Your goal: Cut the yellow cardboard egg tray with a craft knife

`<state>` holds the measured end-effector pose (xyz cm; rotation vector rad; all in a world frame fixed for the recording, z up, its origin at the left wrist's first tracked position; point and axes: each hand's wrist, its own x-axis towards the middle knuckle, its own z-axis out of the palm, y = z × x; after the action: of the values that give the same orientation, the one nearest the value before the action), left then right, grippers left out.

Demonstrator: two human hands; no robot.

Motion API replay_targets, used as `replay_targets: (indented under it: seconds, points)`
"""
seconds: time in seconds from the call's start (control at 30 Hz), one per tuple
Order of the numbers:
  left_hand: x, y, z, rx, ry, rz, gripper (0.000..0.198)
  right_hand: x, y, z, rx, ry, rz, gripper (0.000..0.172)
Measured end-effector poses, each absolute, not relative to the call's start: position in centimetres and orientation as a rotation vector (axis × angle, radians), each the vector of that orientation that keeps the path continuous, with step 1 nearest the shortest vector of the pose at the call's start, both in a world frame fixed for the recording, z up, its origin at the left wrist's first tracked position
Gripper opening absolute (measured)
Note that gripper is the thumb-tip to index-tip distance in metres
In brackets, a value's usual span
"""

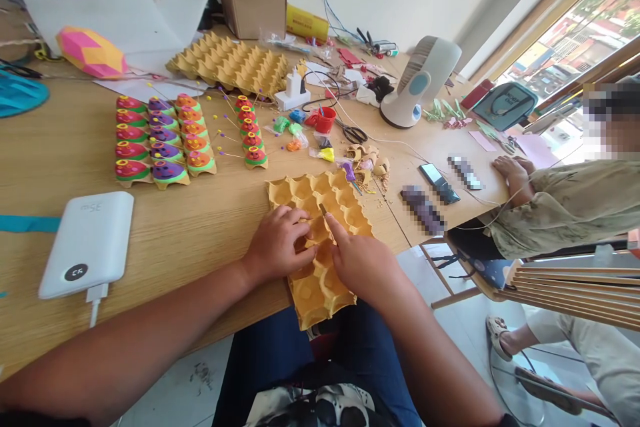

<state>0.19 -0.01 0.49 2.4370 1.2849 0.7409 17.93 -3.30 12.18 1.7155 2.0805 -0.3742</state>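
Observation:
A yellow egg tray (310,307) with rows of cups lies at the table's front edge, its near end jutting over my lap. My left hand (277,240) grips the tray's left side, with fingers curled over the cups and thumb stretched across. My right hand (367,267) is closed around a small knife (323,209). Only its short dark tip shows past the extended index finger, against the ridges in the tray's middle. The handle is hidden in the palm. Torn tray scraps (367,163) lie beyond the tray's far right corner.
Painted egg-cup strips (170,137) stand at left, near a white power bank (90,240). Another egg tray (230,63) lies behind. A red cup (324,120), scissors (353,132) and a fan (420,80) are farther back. Another person (565,193) sits at right near phones (439,183).

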Motion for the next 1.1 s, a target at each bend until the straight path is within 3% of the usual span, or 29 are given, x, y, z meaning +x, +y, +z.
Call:
replay_targets:
  seconds: [0.2,1.1]
  points:
    - [0.3,-0.1,0.4,2.428,1.292,0.754,0.024,18.0,-5.7,12.9,1.712,2.000,-0.379,0.070]
    - [0.3,0.1,0.0,2.451,1.308,0.788,0.021,20.1,-5.1,10.6,1.833,2.105,-0.435,0.065]
